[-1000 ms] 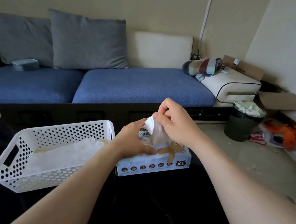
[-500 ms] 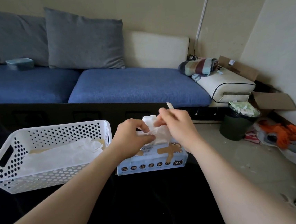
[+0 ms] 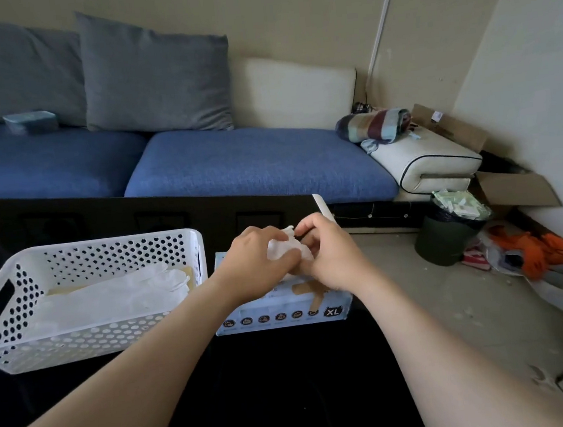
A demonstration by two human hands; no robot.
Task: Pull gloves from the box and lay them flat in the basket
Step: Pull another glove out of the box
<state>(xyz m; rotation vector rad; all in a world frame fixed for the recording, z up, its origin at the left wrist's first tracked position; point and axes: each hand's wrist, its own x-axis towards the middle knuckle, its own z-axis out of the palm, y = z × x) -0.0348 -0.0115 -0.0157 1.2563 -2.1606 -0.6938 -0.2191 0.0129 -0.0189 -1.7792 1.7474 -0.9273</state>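
While all sits on the counter [image 3: 289,384] | basket [image 3: 104,242] at left, gloves [image 3: 116,294] flat inside | box [image 3: 283,316] just beside it | left hand [image 3: 254,264], right hand [image 3: 332,260]: each grip pinches bunched glove [image 3: 281,247] over box | pull gently, spread it first

The basket [image 3: 79,346] and glove [image 3: 281,247] are white, the box [image 3: 282,311] pale blue, sofa cushions [image 3: 251,161] blue, pillows [image 3: 157,77] grey, blanket [image 3: 374,125] striped.
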